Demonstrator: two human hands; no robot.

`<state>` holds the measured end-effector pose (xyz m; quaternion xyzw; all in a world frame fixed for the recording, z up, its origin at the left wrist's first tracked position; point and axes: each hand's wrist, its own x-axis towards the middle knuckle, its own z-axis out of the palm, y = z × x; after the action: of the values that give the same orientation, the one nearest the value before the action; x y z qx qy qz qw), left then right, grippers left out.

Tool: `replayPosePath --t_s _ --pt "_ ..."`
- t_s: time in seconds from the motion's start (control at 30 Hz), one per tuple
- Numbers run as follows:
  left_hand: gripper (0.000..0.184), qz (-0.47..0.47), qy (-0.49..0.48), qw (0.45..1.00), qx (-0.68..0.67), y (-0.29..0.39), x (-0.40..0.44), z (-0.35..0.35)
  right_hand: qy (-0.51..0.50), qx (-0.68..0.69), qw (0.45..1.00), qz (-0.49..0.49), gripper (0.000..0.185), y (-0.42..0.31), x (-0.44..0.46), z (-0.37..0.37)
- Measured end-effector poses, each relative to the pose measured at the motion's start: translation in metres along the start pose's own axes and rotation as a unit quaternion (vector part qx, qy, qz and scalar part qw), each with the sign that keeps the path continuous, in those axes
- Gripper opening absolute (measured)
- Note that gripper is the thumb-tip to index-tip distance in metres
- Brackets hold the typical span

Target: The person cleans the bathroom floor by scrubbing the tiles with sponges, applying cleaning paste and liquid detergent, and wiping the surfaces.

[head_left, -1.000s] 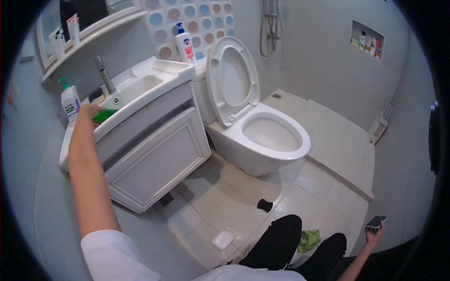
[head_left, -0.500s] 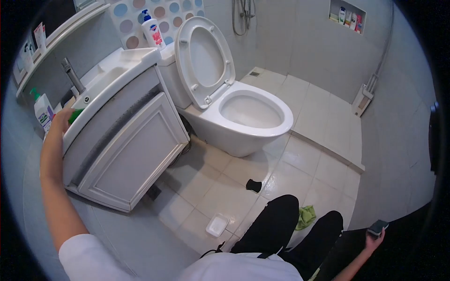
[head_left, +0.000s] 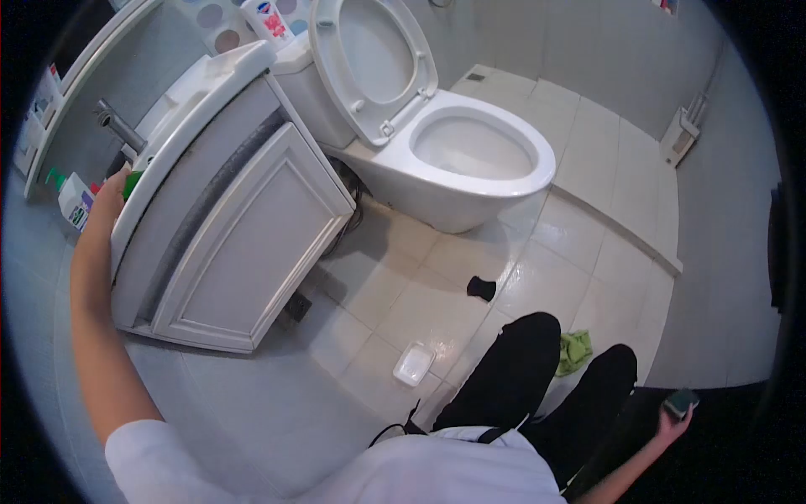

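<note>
My left hand point(head_left: 109, 197) is inside the edge of the white sink point(head_left: 189, 88), its fingers closed around a bright green object point(head_left: 132, 183) whose kind I cannot make out. Beside that hand stands a white pump bottle point(head_left: 72, 202) with a green top. Out to the lower right, my right hand point(head_left: 670, 430) grips a dark grey-green sponge point(head_left: 681, 405). A metal faucet point(head_left: 122, 128) rises over the basin, whose inside is mostly hidden.
The white toilet point(head_left: 478, 151) has its lid and seat raised. On the tiled floor lie a black pad point(head_left: 482, 288), a small white dish point(head_left: 414, 364) and a green cloth point(head_left: 574, 352) by my knees. A low step point(head_left: 617, 227) borders the shower area.
My view has tipped downward, and the toilet and floor things appear shifted right and up. The left hand has moved slightly up along the sink with the green object. The right hand keeps the sponge.
</note>
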<state>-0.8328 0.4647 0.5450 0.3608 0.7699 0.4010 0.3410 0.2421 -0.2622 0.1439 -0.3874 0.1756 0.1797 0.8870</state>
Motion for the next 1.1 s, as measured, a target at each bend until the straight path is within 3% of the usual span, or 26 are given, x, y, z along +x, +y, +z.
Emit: replayPosePath --t_s 0.07,0.13,0.17,0.2,0.23,0.33,0.4,0.47,0.57,0.63,0.73,0.83,0.93,1.03,1.07,1.1 --pt "0.043 0.021 -0.016 0.999 -0.032 0.005 0.021 -0.006 -0.05 0.019 0.998 0.04 0.049 0.006 0.005 0.02" --pt "0.047 0.083 0.117 0.989 0.022 0.019 -0.026 0.024 -0.06 0.011 0.998 0.03 0.047 0.014 0.017 0.035" --pt "0.052 0.146 0.25 0.955 0.069 0.028 -0.049 0.03 -0.096 0.004 0.995 0.03 0.047 0.019 0.024 0.044" --pt "0.065 0.147 0.268 0.95 0.07 0.033 -0.066 0.033 -0.113 -0.004 0.993 0.033 0.047 0.023 0.03 0.052" --pt "0.065 0.148 0.265 0.95 0.077 0.039 -0.076 0.03 -0.13 -0.012 0.991 0.037 0.047 0.027 0.032 0.062" --pt "0.084 0.263 0.535 0.778 0.2 0.05 -0.094 0.002 -0.139 -0.023 0.988 0.07 0.046 0.046 0.053 0.08" --pt "0.086 0.331 0.642 0.662 0.202 0.046 -0.114 -0.013 -0.138 -0.028 0.984 0.105 0.046 0.063 0.058 0.098" --pt "0.082 0.392 0.649 0.635 0.148 0.034 -0.137 -0.01 -0.116 -0.037 0.987 0.106 0.046 0.077 0.048 0.128" --pt "0.077 0.469 0.611 0.634 0.074 0.014 -0.173 0.018 -0.201 -0.066 0.965 0.152 0.047 0.095 0.038 0.165" --pt "0.073 0.514 0.559 0.65 0.029 0.002 -0.196 0.05 -0.334 -0.058 0.921 0.19 0.055 0.115 0.024 0.192" --pt "0.068 0.565 0.403 0.717 -0.064 -0.014 -0.245 0.139 -0.376 -0.002 0.893 0.249 0.058 0.153 0.013 0.223" --pt "0.063 0.537 0.14 0.815 -0.166 -0.033 -0.309 0.265 -0.41 -0.002 0.863 0.295 0.058 0.195 0.013 0.243" --pt "0.058 0.4 -0.17 0.876 -0.211 -0.05 -0.396 0.405 -0.413 0.001 0.845 0.34 0.057 0.227 0.011 0.263" --pt "0.053 0.204 -0.506 0.826 -0.142 -0.071 -0.489 0.533 -0.419 -0.013 0.832 0.364 0.053 0.247 0.017 0.27" --pt "0.058 0.158 -0.639 0.747 -0.098 -0.073 -0.528 0.568 -0.423 -0.033 0.827 0.369 0.052 0.251 0.019 0.269" --pt "0.057 0.119 -0.69 0.714 -0.014 -0.094 -0.526 0.607 -0.423 -0.054 0.823 0.374 0.051 0.254 0.023 0.268"
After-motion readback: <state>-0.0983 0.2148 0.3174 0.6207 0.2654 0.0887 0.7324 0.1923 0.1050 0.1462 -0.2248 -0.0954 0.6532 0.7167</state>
